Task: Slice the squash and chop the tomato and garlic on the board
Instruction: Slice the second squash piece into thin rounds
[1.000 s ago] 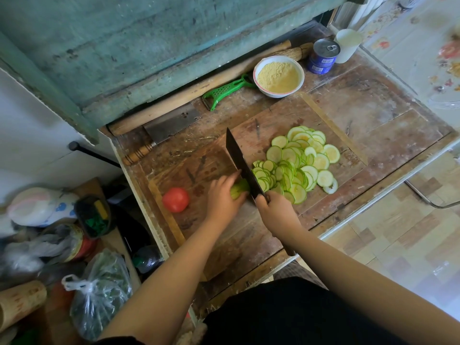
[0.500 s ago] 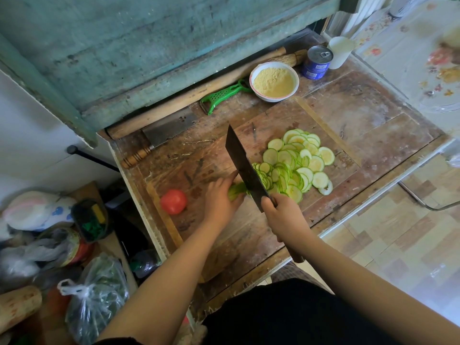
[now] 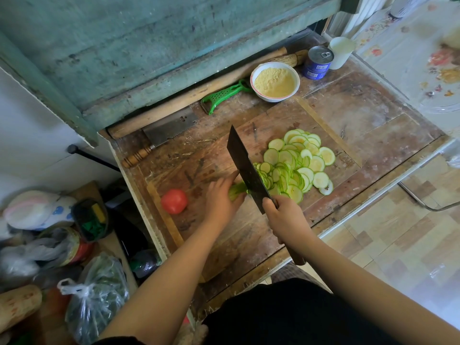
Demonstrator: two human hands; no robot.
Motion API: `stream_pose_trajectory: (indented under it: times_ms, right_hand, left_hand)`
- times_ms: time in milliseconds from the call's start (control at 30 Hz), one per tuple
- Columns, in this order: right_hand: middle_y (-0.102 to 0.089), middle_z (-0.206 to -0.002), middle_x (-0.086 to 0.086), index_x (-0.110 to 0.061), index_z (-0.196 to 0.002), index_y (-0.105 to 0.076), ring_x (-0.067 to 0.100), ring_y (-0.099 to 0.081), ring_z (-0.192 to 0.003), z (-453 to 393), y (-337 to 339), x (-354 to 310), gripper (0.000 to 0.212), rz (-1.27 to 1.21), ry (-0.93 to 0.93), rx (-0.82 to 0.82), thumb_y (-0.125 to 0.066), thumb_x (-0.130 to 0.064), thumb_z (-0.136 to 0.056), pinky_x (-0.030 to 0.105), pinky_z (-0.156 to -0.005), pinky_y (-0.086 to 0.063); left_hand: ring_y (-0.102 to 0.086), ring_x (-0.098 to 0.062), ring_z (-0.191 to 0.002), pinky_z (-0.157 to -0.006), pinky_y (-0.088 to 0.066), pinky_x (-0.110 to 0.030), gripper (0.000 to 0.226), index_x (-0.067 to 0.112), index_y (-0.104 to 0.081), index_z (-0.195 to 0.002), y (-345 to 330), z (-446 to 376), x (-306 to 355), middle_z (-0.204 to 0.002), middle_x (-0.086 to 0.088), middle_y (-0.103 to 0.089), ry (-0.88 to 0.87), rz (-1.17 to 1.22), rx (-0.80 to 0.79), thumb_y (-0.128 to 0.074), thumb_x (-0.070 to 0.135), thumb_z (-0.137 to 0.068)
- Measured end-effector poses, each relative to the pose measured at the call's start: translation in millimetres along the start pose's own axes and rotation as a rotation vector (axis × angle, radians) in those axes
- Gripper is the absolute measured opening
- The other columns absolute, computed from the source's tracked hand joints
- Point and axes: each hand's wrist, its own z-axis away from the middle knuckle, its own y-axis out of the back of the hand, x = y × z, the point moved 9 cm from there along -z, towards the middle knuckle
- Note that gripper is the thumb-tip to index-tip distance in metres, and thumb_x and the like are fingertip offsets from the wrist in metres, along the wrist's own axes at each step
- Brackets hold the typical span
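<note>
Head view: left hand (image 3: 219, 197) grips squash stub (image 3: 236, 190); right hand (image 3: 286, 220) grips cleaver (image 3: 245, 168), blade against it.

Worn, scratched wooden board (image 3: 249, 235), dark matt metal cleaver (image 3: 245, 168), glossy smooth tomato (image 3: 174, 201), green plastic peeler (image 3: 224, 95).

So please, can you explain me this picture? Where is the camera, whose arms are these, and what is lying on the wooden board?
There is no machine here. A person wears the camera on the head, so you look down along their own arms. The left hand holds the last piece of squash on the wooden board. The right hand grips a dark cleaver, its blade against the squash. Cut slices lie in a pile to the right of the blade. A whole tomato waits on the left. Behind the board are a second cleaver, a green peeler and a bowl of yellow powder.
</note>
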Motion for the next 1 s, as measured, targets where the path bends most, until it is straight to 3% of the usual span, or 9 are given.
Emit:
stream_pose_trajectory:
  times_ms: [433,633,1000]
  right_hand:
    - [-0.041,-0.055,0.004,-0.009,-0.072,-0.046,0.02,-0.041,-0.044,-9,-8,6,0.027,0.005,-0.047,-0.024,-0.04,-0.026,-0.093,0.025,-0.037,-0.04]
    - [-0.048,-0.06,0.004,-0.009,-0.073,-0.049,0.021,-0.046,-0.053,-21,-17,4,0.031,0.075,-0.053,-0.004,-0.041,-0.033,-0.093,0.045,-0.058,-0.052]
    - [-0.042,-0.059,0.007,0.0,-0.074,-0.046,0.021,-0.041,-0.051,-3,1,2,0.035,0.011,-0.004,0.034,-0.042,-0.029,-0.093,0.034,-0.049,-0.042]
  left_hand:
    - [-0.05,-0.022,-0.095,-0.074,-0.032,-0.027,0.058,0.023,-0.052,-0.133,0,0,0,-0.106,0.001,-0.062,-0.003,0.0,0.008,-0.072,0.03,-0.079]
    - [-0.046,-0.021,-0.108,-0.087,-0.038,-0.032,0.062,0.022,-0.043,-0.141,-1,1,-1,-0.118,-0.001,-0.057,0.041,-0.025,-0.046,-0.067,0.03,-0.084]
    - [-0.047,-0.022,-0.1,-0.083,-0.04,-0.036,0.059,0.028,-0.044,-0.139,-1,2,2,-0.112,0.001,-0.058,0.022,-0.024,-0.043,-0.066,0.033,-0.084]
